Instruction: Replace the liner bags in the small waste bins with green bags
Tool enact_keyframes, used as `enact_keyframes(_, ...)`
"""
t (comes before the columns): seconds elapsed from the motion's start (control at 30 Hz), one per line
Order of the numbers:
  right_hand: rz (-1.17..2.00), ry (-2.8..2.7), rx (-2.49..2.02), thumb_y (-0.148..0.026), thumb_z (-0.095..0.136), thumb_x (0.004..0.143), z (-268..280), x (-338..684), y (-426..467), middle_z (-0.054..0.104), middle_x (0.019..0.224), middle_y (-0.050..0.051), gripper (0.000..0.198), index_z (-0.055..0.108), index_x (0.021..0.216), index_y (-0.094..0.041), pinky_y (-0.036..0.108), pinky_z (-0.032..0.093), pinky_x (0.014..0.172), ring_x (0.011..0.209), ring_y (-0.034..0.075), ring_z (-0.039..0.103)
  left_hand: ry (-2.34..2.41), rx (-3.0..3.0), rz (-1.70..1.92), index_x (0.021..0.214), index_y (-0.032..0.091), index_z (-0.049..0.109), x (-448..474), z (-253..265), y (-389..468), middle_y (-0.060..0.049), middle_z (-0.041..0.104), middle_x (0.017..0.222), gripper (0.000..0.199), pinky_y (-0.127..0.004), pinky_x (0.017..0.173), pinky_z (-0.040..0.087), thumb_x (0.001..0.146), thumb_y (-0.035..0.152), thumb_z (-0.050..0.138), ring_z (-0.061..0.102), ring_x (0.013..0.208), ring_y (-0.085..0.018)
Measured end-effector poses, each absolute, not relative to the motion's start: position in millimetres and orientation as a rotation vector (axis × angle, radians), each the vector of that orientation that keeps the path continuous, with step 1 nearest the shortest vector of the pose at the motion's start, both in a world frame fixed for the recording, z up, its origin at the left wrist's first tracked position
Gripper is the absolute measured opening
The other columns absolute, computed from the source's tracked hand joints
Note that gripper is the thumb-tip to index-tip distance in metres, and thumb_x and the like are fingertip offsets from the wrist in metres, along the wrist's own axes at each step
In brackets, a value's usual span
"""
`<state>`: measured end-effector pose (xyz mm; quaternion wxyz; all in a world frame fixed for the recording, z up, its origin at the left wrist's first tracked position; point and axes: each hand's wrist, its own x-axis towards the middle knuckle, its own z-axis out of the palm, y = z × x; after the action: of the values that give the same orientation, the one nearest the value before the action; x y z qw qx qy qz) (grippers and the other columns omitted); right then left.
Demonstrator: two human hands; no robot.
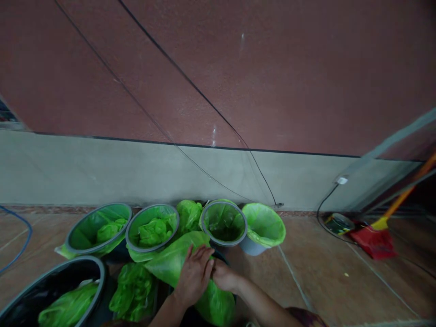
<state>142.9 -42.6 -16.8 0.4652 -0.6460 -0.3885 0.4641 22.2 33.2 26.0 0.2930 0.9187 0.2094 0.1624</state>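
Observation:
A translucent green plastic bag spreads across the front middle, its lower part bulging beneath my wrists. My left hand wraps over the bag from above, its fingers bent toward the other hand. Right beside it, my right hand is closed on the bunched part of the same bag. The fingertips of my right hand are partly hidden. Just beyond my hands stands a grey-rimmed bin with a green liner, and a small light bin lined in green is at its right.
Two more lined bins, one far left and one nearer, stand along the wall. A large black bin is at front left. A red dustpan, a tin can and cables lie at right; a blue hose lies left.

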Motion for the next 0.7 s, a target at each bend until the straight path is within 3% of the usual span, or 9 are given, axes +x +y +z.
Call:
enact_keyframes(0.17,1.115,-1.178,-1.852,-0.027,0.054,0.077,-17,160,-46,0.04,0.055,-0.005,0.02,0.053,0.059,-0.02,0.025,0.034,0.057,0.055,0.01,0.037,0.68,2.426,0.241,0.102,0.023,0.067,22,3,36,-0.008,0.073,0.096,0.037,-0.058,0.115,0.018,0.095,0.038,0.035,0.066,0.097,-0.026)
enact_keyframes(0.27,1.071,-1.218,-1.974,-0.031,0.052,0.081,-14,167,-48,0.043,0.057,-0.004,0.024,0.053,0.06,-0.019,0.025,0.034,0.057,0.057,0.011,0.04,0.756,2.397,0.139,0.09,0.021,0.065,23,-7,38,-0.009,0.072,0.083,0.036,-0.049,0.103,0.037,0.094,0.037,0.034,0.067,0.086,-0.025)
enact_keyframes(0.33,0.996,-1.251,-2.046,-0.032,0.051,0.083,-9,166,-50,0.055,0.066,0.0,0.021,0.06,0.069,-0.019,0.027,0.04,0.063,0.066,0.014,0.052,0.798,2.312,0.111,0.088,0.021,0.062,25,-12,38,-0.008,0.071,0.083,0.032,-0.039,0.088,0.046,0.094,0.034,0.034,0.067,0.083,-0.023)
enact_keyframes(0.4,0.887,-1.291,-2.081,-0.031,0.053,0.082,-3,162,-51,0.067,0.09,0.006,0.021,0.067,0.092,-0.019,0.032,0.045,0.079,0.087,0.021,0.061,0.824,2.187,0.139,0.088,0.021,0.06,28,-17,39,-0.007,0.07,0.086,0.026,-0.033,0.08,0.047,0.093,0.029,0.035,0.066,0.083,-0.021)
enact_keyframes(0.5,0.792,-1.43,-2.034,-0.032,0.06,0.078,12,154,-54,0.06,0.127,0.013,0.053,0.056,0.129,-0.019,0.039,0.04,0.1,0.117,0.027,0.055,0.864,2.007,0.236,0.086,0.018,0.061,31,-22,47,-0.007,0.069,0.087,0.024,-0.031,0.08,0.048,0.089,0.027,0.039,0.064,0.085,-0.019)
enact_keyframes(0.63,0.756,-1.656,-1.999,-0.04,0.059,0.081,27,142,-60,0.054,0.137,0.015,0.067,0.043,0.142,-0.02,0.049,0.028,0.112,0.129,0.031,0.047,0.835,1.758,0.284,0.083,0.017,0.066,29,-25,60,-0.006,0.071,0.086,0.026,-0.034,0.084,0.049,0.082,0.032,0.046,0.064,0.088,-0.021)
enact_keyframes(0.7,0.747,-1.71,-2.062,-0.042,0.054,0.084,29,137,-61,0.055,0.136,0.016,0.069,0.038,0.146,-0.017,0.05,0.027,0.112,0.128,0.032,0.048,0.798,1.633,0.312,0.081,0.016,0.069,28,-27,64,-0.006,0.073,0.088,0.025,-0.035,0.087,0.048,0.076,0.033,0.052,0.064,0.09,-0.023)
